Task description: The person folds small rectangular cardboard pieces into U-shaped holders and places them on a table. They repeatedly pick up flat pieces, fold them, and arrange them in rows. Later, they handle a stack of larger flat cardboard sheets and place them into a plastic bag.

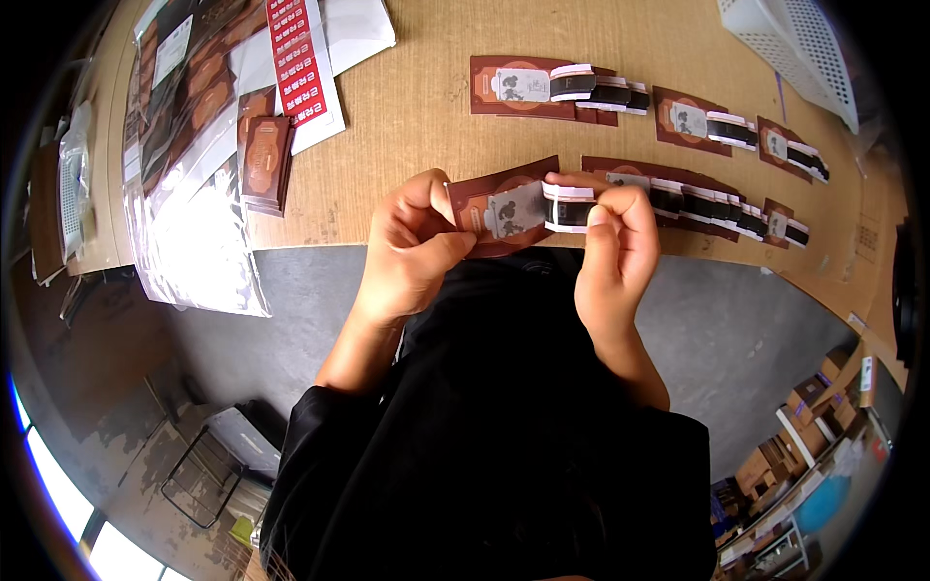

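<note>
Near the table's front edge, my left hand [402, 257] pinches the left end of a brown printed card [469, 211] between thumb and fingers. A silver-grey panel [516, 212] with a dark figure covers the card's middle. At its right end sits a small black piece with white edges [570, 215], gripped by the thumb and fingers of my right hand [620, 232]. To the right lie overlapping cards [601, 167] with similar black-and-white pieces. Farther back is another row: a group of cards [481, 87], another card [668, 111] and a smaller-looking one [775, 160].
On the left lies a shiny clear plastic bag [208, 237] with brown cards inside. Beside it are a small stack of brown cards [263, 160] and a red-and-white sticker sheet [298, 73]. A white perforated basket [794, 58] stands at the far right. Cardboard boxes [775, 460] sit below, right.
</note>
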`<act>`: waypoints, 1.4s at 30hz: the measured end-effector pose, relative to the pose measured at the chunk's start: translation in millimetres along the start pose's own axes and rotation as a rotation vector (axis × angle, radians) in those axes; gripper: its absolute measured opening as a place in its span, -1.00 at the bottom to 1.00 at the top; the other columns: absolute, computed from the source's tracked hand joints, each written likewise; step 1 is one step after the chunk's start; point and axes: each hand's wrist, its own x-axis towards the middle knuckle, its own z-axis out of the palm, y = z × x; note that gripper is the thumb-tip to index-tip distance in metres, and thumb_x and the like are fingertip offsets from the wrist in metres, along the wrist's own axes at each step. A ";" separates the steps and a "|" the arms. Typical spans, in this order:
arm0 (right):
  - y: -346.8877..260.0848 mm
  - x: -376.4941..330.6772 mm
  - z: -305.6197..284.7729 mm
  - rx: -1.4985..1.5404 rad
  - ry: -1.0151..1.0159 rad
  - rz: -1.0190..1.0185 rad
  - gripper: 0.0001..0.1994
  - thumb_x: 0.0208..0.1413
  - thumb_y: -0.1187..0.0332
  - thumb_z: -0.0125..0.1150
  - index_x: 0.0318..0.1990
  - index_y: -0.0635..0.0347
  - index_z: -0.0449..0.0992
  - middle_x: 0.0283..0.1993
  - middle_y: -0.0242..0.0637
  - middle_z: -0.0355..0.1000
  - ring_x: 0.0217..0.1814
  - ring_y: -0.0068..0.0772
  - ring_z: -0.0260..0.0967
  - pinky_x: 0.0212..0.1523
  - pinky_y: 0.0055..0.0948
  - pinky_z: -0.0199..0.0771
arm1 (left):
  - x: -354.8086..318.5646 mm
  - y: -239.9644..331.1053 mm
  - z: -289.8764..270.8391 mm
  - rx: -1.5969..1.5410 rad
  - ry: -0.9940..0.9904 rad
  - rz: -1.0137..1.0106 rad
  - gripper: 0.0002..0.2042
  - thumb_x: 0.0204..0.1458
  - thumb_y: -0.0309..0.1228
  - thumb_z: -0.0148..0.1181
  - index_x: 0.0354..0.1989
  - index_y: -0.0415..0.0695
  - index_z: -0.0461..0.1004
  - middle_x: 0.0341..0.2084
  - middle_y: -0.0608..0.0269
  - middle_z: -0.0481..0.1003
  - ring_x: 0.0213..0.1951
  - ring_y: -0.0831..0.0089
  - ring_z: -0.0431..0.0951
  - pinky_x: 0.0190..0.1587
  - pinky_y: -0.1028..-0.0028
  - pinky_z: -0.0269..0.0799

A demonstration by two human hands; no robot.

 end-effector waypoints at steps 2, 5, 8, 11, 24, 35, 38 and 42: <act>8.5 0.1 -3.5 0.138 0.066 0.037 -0.91 0.04 0.51 -0.22 -0.49 0.26 0.15 -0.23 -0.08 0.37 -0.32 -0.62 0.20 -0.22 -0.65 0.17 | -0.8 0.6 -2.9 -0.073 0.041 -0.004 -0.80 -0.29 -0.79 -0.12 -0.51 -0.19 0.25 -0.48 0.29 0.38 -0.39 0.57 0.36 -0.26 0.59 0.28; 1.1 -3.8 -4.8 -0.098 0.063 -0.026 -0.91 0.04 0.48 -0.16 -0.48 0.24 0.18 -0.50 -0.48 0.08 -0.46 -0.73 -0.03 -0.41 -0.73 0.01 | -0.1 3.1 -3.1 -0.040 0.069 -0.016 -0.79 -0.31 -0.80 -0.12 -0.52 -0.19 0.25 -0.50 0.30 0.37 -0.41 0.58 0.36 -0.28 0.60 0.28; 10.8 -5.7 -1.8 0.130 0.095 0.042 -0.92 0.03 0.52 -0.10 -0.47 0.22 0.19 -0.57 -0.52 0.05 -0.56 -0.77 -0.10 -0.54 -0.74 -0.06 | -0.5 0.1 -2.2 0.038 0.105 0.045 -0.79 -0.28 -0.80 -0.12 -0.50 -0.20 0.23 -0.52 0.30 0.37 -0.43 0.59 0.35 -0.28 0.60 0.27; 11.5 -7.5 -1.0 0.187 0.103 0.107 -0.91 0.02 0.53 -0.08 -0.49 0.22 0.21 -0.59 -0.53 0.07 -0.57 -0.79 -0.10 -0.56 -0.74 -0.07 | 3.6 -2.4 -6.9 0.091 0.090 0.044 -0.85 -0.18 -0.74 -0.07 -0.45 -0.24 0.23 -0.45 0.20 0.40 -0.39 0.51 0.44 -0.32 0.56 0.40; 8.8 -8.5 3.0 0.107 0.068 0.028 -0.93 -0.03 0.56 0.00 -0.49 0.31 0.26 -0.56 -0.42 0.20 -0.55 -0.76 0.03 -0.55 -0.73 0.04 | 6.6 1.2 1.9 0.369 0.156 0.032 -0.87 -0.02 -0.67 -0.11 -0.27 -0.31 0.21 -0.36 0.09 0.42 -0.37 0.37 0.51 -0.42 0.55 0.51; 16.5 -10.7 -8.0 -0.275 0.195 -0.273 -0.88 -0.14 0.55 0.16 -0.41 0.33 0.37 -0.58 -0.37 0.29 -0.68 -0.68 0.09 -0.65 -0.72 0.09 | 7.6 -6.9 9.5 0.332 0.117 -0.056 -0.82 -0.01 -0.66 -0.08 -0.20 -0.30 0.20 -0.34 0.13 0.40 -0.29 0.45 0.47 -0.31 0.54 0.47; 8.0 -10.1 -18.0 -0.308 0.216 -0.259 -0.86 -0.11 0.55 0.14 -0.33 0.35 0.41 -0.58 -0.39 0.31 -0.69 -0.75 0.06 -0.68 -0.74 0.01 | 7.5 -9.8 13.9 0.391 0.100 -0.042 -0.74 -0.02 -0.65 -0.04 -0.13 -0.29 0.19 -0.36 0.19 0.37 -0.31 0.56 0.42 -0.29 0.60 0.41; 6.7 -13.1 -29.8 -0.066 0.224 -0.047 -0.88 -0.01 0.53 0.06 -0.30 0.37 0.41 -0.54 -0.43 0.33 -0.59 -0.82 0.11 -0.60 -0.80 0.02 | 10.4 -14.1 14.2 0.474 0.046 -0.011 -0.70 -0.03 -0.64 -0.02 -0.09 -0.27 0.19 -0.37 0.24 0.36 -0.33 0.62 0.38 -0.31 0.64 0.37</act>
